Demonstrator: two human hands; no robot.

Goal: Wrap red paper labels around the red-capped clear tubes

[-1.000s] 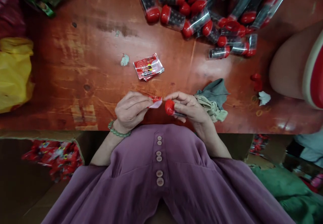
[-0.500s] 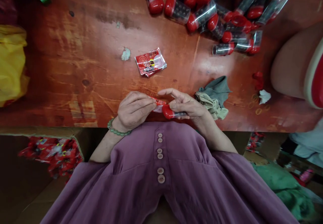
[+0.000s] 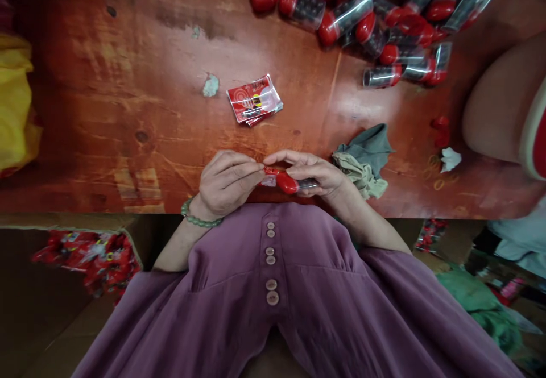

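Note:
Near the table's front edge, my left hand (image 3: 230, 182), a green bead bracelet at its wrist, pinches a small red printed packet (image 3: 270, 174). My right hand (image 3: 318, 174) is wrapped round a clear tube with a red rounded cap (image 3: 287, 183); the cap points left, beside the packet. The right index finger reaches over toward the left fingertips. Farther back on the table lies a small stack of red printed cards or packets (image 3: 255, 101). Dark contents show inside the held tube, partly hidden by the fingers.
Many red-capped tubes (image 3: 302, 5) are heaped at the back right. Grey and beige cloths (image 3: 362, 162) lie right of my hands. A large pinkish tub (image 3: 495, 99) stands far right, a yellow bag (image 3: 15, 105) far left. Below the table, a box holds red packets (image 3: 91, 258).
The right index finger has come down closer to the packet and the left fingertips. The view has shifted slightly, so the table items sit a little higher in the picture.

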